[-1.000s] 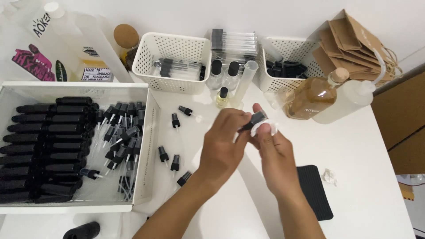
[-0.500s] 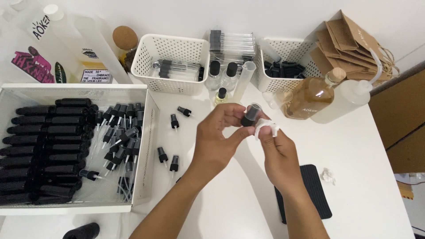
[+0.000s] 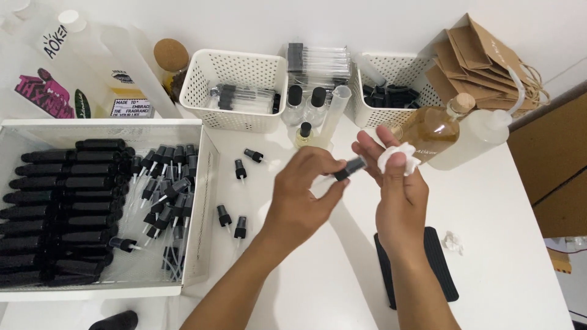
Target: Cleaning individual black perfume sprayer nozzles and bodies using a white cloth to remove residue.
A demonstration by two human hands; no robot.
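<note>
The left hand [image 3: 302, 198] pinches a black spray cap [image 3: 348, 169] at its fingertips; just beside it the right hand [image 3: 397, 183] presses a white tissue wad [image 3: 396, 157] under its thumb. Below lies a white table [image 3: 507, 201]; beyond, white baskets [image 3: 235, 91] against a white wall.

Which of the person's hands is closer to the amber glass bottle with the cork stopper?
Right. The right hand, holding a crumpled white tissue, sits just left of the amber glass bottle with the cork stopper, nearly touching it. The left hand, pinching a black spray cap, is farther left.
</note>
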